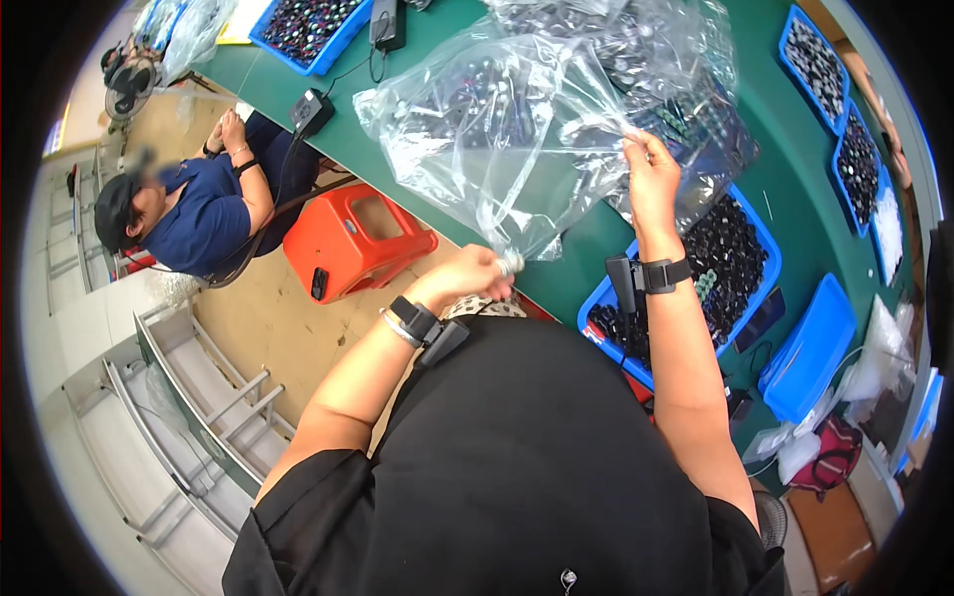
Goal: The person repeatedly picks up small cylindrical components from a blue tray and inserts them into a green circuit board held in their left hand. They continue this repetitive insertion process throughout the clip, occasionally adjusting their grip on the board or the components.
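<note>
A large clear plastic bag [487, 184] is stretched between my two hands over the green table. My left hand [469, 275], at the table's near edge, is closed around a bunched, whitish end of the bag. Farther right and higher up, my right hand [651, 164] pinches another gathered part of the film between thumb and fingers. Creases run across the bag from one grip to the other. Beyond the right hand lie more clear bags [656, 60] with small dark pieces in them. A blue tray [765, 243] of small black pieces sits beside my right forearm.
An orange plastic stool [343, 238] stands left of the green table [556, 283]. A seated person [214, 214] in dark blue is beyond it. Blue bins [815, 65] of small pieces line the right side, near a blue lid-like tray [810, 348]. Black adapters [312, 112] with cables lie upper left.
</note>
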### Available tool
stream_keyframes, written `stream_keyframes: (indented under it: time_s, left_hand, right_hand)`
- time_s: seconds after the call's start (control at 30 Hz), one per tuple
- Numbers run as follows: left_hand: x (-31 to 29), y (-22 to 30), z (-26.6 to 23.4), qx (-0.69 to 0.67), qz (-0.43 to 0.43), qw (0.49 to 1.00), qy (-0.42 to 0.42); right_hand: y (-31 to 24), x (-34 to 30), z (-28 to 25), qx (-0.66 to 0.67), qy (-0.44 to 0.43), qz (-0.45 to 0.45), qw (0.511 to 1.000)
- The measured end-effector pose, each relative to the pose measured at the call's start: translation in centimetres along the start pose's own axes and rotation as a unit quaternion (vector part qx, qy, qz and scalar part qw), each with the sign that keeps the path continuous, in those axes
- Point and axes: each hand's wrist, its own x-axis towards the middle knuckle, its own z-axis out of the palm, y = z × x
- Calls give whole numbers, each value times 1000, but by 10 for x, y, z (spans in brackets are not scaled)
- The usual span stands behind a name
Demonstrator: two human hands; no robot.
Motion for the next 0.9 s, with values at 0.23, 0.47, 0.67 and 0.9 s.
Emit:
stream_keyframes:
  time_s: [0.23, 0.47, 0.67, 0.9]
  left_hand:
    - [0, 74, 33, -204, 280, 938, 3]
    - [28, 38, -46, -302, 366, 756, 450]
    - [28, 14, -18, -284, 295, 833, 373]
    - [44, 58, 79, -26, 217, 975, -50]
  right_hand:
    - [-9, -27, -11, -112, -30, -34, 993]
    - [18, -32, -21, -261, -19, -30, 965]
    - [7, -46, -31, -223, -24, 8, 974]
    - [-14, -87, -120, 98, -7, 155, 983]
